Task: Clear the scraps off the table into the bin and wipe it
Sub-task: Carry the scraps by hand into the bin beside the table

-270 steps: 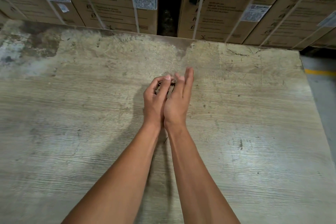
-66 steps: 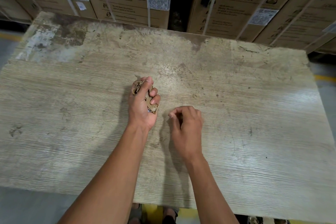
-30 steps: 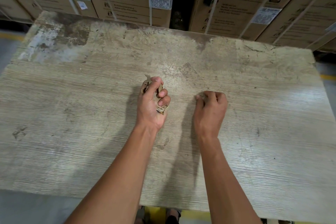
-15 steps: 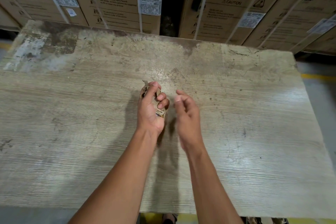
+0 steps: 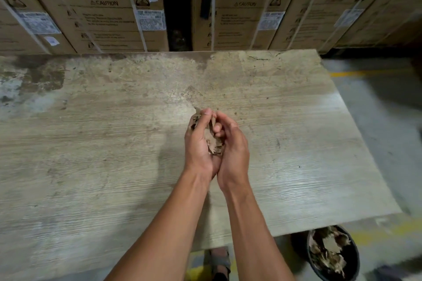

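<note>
Both hands meet above the middle of the table (image 5: 96,166), cupped side by side with heels touching. Left hand (image 5: 198,143) has its fingers curled round a wad of brown cardboard scraps (image 5: 211,138), thumb up at 12 o'clock of the wad. Right hand (image 5: 233,146) closes in from 3 o'clock, fingers bent over the same wad, so the scraps sit clasped between the 2 palms; a few torn edges poke out at 11 o'clock past the left thumb. Hands look raised off the surface, cannot tell by how much. Table is a worn, stained wood-grain top, darker patches at 10 o'clock. Bin (image 5: 355,255) is a black round one on the floor at 5 o'clock from the hands, just past the table's near right corner, already holding torn cardboard pieces (image 5: 328,251). Stacked cardboard boxes (image 5: 114,7) with white straps and "Clamp bottom" / "CAUTION" print stand along the table's far edge at 12 o'clock, a dark gap between 2 of them. A sandalled foot (image 5: 219,262) shows under the near edge at 6 o'clock. Yellow floor line (image 5: 356,73) at 2 o'clock.
</note>
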A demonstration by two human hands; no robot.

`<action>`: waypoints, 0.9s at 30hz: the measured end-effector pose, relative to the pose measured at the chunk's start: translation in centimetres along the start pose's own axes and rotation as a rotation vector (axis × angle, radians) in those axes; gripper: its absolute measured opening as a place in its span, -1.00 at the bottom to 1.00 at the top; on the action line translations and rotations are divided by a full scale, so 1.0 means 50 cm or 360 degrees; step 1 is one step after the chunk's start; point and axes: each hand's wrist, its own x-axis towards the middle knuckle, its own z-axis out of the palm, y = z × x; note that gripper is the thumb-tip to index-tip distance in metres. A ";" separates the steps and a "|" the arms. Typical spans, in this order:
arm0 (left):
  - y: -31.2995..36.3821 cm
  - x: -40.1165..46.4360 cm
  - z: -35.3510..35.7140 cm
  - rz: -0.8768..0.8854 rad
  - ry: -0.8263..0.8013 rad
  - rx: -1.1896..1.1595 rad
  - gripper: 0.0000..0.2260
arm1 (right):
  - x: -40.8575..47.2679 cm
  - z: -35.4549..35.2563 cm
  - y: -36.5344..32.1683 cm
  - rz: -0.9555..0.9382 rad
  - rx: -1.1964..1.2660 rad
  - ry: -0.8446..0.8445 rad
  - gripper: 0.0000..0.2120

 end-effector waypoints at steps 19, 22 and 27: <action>-0.464 -0.072 0.170 0.0089 -0.0223 0.1215 -0.67 | -0.017 -0.439 -0.116 -0.0432 -0.0136 0.0734 -0.70; -0.589 -0.097 0.208 0.0050 -0.0353 0.1356 -0.63 | -0.029 -0.560 -0.158 -0.0427 -0.0118 0.0876 -0.70; -0.808 -0.125 0.259 -0.0025 -0.0436 0.1466 -0.73 | -0.037 -0.785 -0.197 -0.0443 -0.0086 0.1032 -0.70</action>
